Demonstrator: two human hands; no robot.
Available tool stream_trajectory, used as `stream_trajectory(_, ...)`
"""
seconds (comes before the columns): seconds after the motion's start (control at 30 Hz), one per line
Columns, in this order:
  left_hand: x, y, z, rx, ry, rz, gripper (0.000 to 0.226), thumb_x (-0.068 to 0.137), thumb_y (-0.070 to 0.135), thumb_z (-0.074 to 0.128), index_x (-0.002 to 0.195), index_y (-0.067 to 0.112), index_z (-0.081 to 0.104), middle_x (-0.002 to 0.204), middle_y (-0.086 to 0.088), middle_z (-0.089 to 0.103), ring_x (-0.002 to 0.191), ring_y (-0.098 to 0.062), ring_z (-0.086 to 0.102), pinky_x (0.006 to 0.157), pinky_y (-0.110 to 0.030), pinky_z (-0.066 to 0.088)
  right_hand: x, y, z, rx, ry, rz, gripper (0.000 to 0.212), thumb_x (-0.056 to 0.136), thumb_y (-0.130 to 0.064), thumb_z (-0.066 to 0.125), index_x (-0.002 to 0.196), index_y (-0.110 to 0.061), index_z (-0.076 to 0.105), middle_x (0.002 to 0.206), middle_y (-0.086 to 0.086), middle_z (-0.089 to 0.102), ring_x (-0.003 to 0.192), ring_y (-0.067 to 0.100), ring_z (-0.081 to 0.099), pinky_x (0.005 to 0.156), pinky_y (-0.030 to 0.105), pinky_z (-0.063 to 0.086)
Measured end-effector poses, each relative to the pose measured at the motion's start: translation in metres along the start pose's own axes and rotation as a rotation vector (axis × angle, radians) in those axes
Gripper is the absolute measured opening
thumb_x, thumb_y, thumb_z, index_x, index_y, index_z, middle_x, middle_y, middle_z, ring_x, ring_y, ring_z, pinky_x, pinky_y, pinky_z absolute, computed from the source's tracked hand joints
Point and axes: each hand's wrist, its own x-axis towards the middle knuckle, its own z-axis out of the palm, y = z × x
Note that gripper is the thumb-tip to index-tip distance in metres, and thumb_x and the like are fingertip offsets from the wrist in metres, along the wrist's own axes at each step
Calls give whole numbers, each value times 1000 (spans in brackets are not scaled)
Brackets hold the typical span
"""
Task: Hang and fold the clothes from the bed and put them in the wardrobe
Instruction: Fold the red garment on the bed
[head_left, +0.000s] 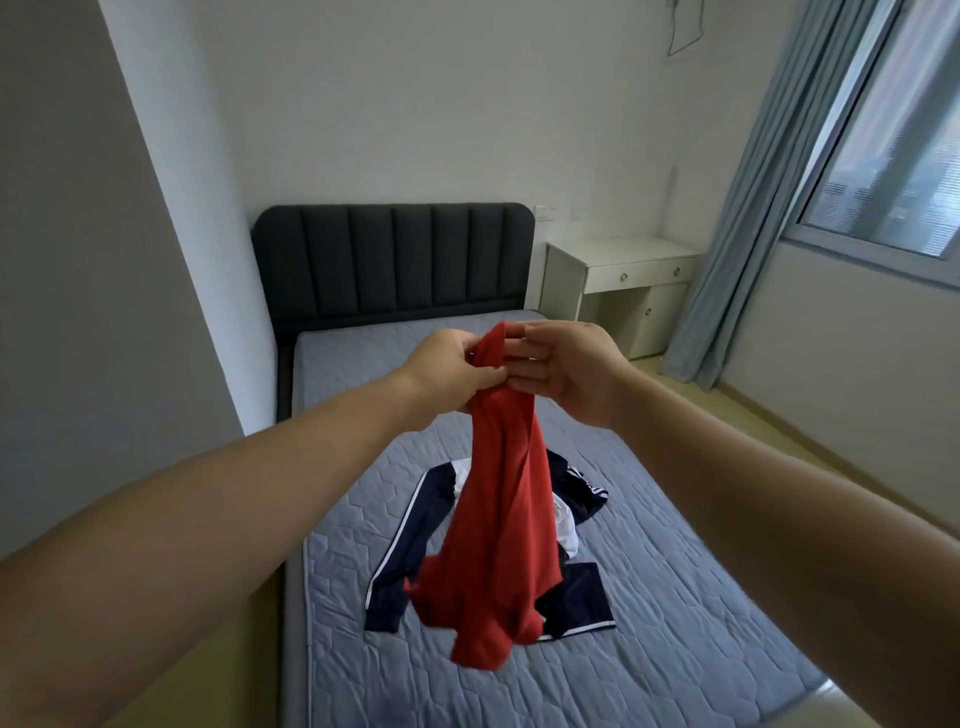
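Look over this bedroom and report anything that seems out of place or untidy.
Navy clothes lie crumpled on the bare mattress, one sleeve sprawled; a red shirt hangs bunched from the left hand and right hand.

Both hands were up above the bed (675, 597). Left hand (452, 371) gripped the red garment (498, 519) near its top; right hand (566, 374) pinched the top edge (other fingers fairly straight). Garment hung bunched over the bed's middle. Navy clothes (410, 545) with white stripes lay on the bed beneath it. White desk (618, 280) and blue curtain (779, 208) stood beside the bed's head end.
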Motion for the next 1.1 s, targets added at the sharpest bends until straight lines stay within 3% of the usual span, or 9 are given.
stream_trajectory(0.13,8,-1,-8,176,6,56,14,94,16,68,108,15,68,97,-9,74,90,-25,73,81,-45,62,4,28,19,93,263,-141,32,83,15,48,98,-4,69,97,18,75,90,30,75,72,35,63)
stream_trajectory(0.2,12,-1,-8,237,18,83,8,95,16,66,102,18,70,92,-6,74,89,-22,73,80,-40,61,7,44,30,-1,412,-263,29,78,11,56,92,-12,67,93,13,72,87,27,73,71,34,63)
stream_trajectory(0.3,19,-1,-9,256,86,47,25,92,2,57,95,22,71,89,-4,74,88,-20,71,76,-35,59,18,66,42,-192,509,-365,34,72,-3,64,95,-28,56,104,3,59,91,19,65,69,29,60)
stream_trajectory(0.4,27,2,-13,234,189,30,31,90,-1,50,88,23,69,85,-3,72,85,-22,70,68,-33,56,30,83,41,-346,491,-233,44,74,-12,67,104,-35,45,113,-1,52,91,16,63,74,37,61)
stream_trajectory(0.57,40,15,-12,224,311,49,26,89,5,38,82,12,62,75,-3,61,68,-18,55,57,-29,43,35,118,25,-611,334,-102,28,72,-5,50,92,-22,59,82,4,67,73,25,68,68,49,61)
stream_trajectory(0.73,56,13,-5,122,381,-38,20,86,6,41,72,17,49,65,1,47,60,-14,44,51,-28,34,31,148,-25,-897,328,81,19,67,-4,46,80,-17,54,80,6,61,68,25,60,53,31,47)
stream_trajectory(0.8,65,10,1,75,356,-80,13,79,6,49,72,18,50,64,1,49,58,-14,47,49,-27,37,27,158,-60,-956,373,220,14,75,-1,47,78,-11,56,78,9,62,68,27,60,58,34,49)
stream_trajectory(0.97,94,3,25,33,390,-74,11,72,7,57,72,18,61,69,-3,63,65,-21,62,57,-35,52,0,152,-162,-978,658,421,16,84,-2,47,71,-8,53,74,10,57,61,22,53,50,27,39)
stream_trajectory(1.1,118,7,49,28,428,-59,13,66,11,64,73,19,69,74,-4,72,73,-24,71,66,-41,62,-23,134,-236,-1053,844,497,15,87,-5,48,82,-8,61,93,14,64,83,32,64,79,38,55)
